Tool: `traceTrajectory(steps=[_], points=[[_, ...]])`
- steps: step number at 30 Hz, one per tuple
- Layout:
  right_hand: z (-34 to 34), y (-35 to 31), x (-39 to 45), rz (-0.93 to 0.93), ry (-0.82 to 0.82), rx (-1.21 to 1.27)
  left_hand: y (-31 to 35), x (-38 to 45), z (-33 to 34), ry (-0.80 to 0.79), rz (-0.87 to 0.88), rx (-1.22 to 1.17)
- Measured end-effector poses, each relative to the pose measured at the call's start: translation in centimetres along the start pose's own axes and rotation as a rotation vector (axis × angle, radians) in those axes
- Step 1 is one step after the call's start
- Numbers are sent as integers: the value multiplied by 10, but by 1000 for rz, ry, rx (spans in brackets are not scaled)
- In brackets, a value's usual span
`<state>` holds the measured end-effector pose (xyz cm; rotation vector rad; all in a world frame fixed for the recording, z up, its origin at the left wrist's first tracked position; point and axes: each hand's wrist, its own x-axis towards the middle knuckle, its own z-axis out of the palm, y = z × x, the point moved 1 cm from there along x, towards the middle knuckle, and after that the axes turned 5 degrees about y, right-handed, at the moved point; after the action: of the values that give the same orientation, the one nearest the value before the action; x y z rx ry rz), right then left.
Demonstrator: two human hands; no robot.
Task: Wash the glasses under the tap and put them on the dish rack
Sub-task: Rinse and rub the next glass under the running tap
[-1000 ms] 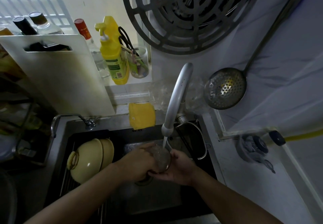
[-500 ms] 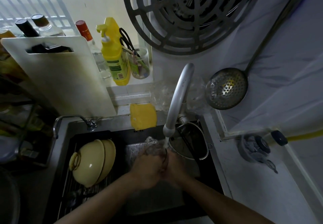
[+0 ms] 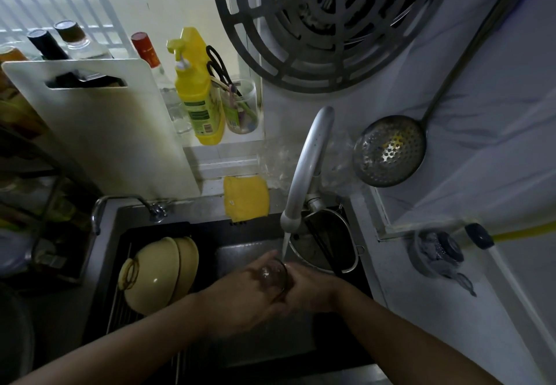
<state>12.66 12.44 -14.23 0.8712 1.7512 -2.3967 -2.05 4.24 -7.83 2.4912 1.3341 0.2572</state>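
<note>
— Glass (image 3: 273, 276): where?
— Over the dark sink (image 3: 240, 249), under the tap (image 3: 304, 171), water landing at the rim
— Surroundings?
— Pale table (image 3: 436, 309) right of the sink, yellow bowls (image 3: 159, 273) on the dish rack (image 3: 120, 315) left, cutting board (image 3: 99, 132) against the wall
— Hands?
— Left hand (image 3: 237, 300) wrapped around the glass from the left, right hand (image 3: 313, 288) pressed against the other side, both closed on it

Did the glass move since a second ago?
Yes, a little. The glass sits slightly lower under the tap spout than half a second ago, with both hands, left hand and right hand, around it in the stream.
</note>
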Motion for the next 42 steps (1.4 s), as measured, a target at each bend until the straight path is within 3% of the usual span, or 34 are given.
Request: traceTrajectory(steps=[3,5,9,14,17,19,21,24,29,32,35,40,42], points=[[-3,6,-9,120,41,713,-6,-5,6,18,75,160],[0,9,-6,166,135,914,-9,-6,17,-80,104,246],[16,10,9,236,296,898,-12,0,26,-221,-1,216],[19,15,22,82,535,1002,-3,8,36,-62,-220,-65],[23,18,21,42,574,921,8,23,34,33,-503,-246],[24,21,24,12,620,903,13,35,38,34,-697,-247],[24,21,26,-9,639,857,18,41,46,70,-800,-97],[20,29,27,37,659,802,21,36,50,97,-713,10],[21,26,25,127,612,773,-2,6,52,40,-257,-8],[21,24,36,95,639,833,-16,6,61,47,-252,109],[19,33,37,92,743,815,-11,24,63,116,-429,45],[26,57,39,166,829,822,-3,48,67,74,-892,-273],[24,57,44,188,821,806,-3,54,69,95,-1004,-363]])
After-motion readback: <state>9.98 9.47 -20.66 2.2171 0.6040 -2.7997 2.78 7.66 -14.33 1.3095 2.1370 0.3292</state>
